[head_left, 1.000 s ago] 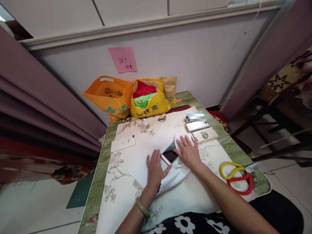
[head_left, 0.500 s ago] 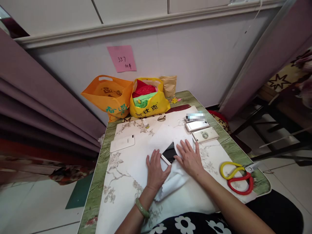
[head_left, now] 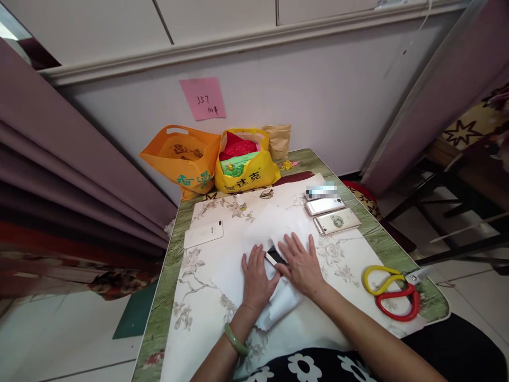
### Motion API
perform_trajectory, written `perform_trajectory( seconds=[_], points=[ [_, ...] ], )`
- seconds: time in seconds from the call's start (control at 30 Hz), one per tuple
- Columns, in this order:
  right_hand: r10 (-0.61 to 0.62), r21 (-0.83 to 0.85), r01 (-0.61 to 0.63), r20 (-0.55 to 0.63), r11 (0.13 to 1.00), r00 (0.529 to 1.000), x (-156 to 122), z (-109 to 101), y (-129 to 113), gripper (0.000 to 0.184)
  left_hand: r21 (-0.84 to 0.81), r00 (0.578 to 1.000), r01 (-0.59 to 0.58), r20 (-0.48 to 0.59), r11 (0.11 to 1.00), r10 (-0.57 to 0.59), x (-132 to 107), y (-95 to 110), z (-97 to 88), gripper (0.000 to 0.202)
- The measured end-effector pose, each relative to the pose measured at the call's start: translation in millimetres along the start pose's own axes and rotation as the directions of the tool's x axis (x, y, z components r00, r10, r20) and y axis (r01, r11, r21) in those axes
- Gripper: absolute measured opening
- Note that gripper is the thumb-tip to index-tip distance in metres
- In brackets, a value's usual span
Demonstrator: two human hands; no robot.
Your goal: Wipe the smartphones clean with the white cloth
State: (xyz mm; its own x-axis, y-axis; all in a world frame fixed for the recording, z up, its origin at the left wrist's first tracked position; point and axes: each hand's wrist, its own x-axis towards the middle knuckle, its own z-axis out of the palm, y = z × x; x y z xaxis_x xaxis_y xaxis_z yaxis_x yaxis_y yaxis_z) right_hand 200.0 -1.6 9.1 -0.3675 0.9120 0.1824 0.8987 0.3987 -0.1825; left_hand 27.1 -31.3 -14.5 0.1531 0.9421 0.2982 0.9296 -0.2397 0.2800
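A phone (head_left: 275, 257) with a dark screen and a white end lies on a white cloth (head_left: 228, 273) in the middle of the table. Part of the cloth is folded over the phone, so only a strip of it shows. My left hand (head_left: 255, 278) rests flat at the phone's left end, fingers stretched out, with a green bangle on the wrist. Over the folded cloth and the phone's right part lies my right hand (head_left: 303, 265), its fingers spread. Neither hand is wrapped around anything.
Scissors (head_left: 392, 292) with yellow and red handles lie at the right. Two more phones, a gold one (head_left: 337, 220) and a silver one (head_left: 325, 206), sit at the back right. A white phone (head_left: 203, 234) lies left. Orange (head_left: 175, 151) and yellow (head_left: 254, 178) bags stand behind.
My right hand has moved left with the cloth's edge, covering more of the dark screen. My left hand has stayed beside the phone. The view has shifted slightly.
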Motion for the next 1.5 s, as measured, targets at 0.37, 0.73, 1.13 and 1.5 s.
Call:
perform_trajectory(
  seconds=[0.37, 0.73, 1.13, 1.5],
  points=[
    [-0.005, 0.015, 0.005, 0.032, 1.0, 0.999, 5, -4, -12, 0.054, -0.007, 1.0, 0.009, 0.004, 1.0, -0.009, 1, 2, -4.4, 0.055],
    [0.037, 0.003, -0.037, 0.01, 0.999, 0.999, 11, -7, -4, 0.051, -0.019, 1.0, 0.01, -0.001, 1.0, -0.01, 0, 1, -1.6, 0.053],
    [-0.073, 0.055, 0.072, 0.017, 0.996, 0.997, -41, -16, -17, 0.044, -0.029, 0.999, 0.009, 0.043, 1.0, -0.008, 1, 4, -7.4, 0.058],
    [-0.095, 0.068, 0.093, 0.036, 0.993, 0.995, -11, -12, -24, 0.043, -0.038, 0.999, 0.014, 0.04, 0.999, -0.013, 0, 1, -4.1, 0.059]
  ],
)
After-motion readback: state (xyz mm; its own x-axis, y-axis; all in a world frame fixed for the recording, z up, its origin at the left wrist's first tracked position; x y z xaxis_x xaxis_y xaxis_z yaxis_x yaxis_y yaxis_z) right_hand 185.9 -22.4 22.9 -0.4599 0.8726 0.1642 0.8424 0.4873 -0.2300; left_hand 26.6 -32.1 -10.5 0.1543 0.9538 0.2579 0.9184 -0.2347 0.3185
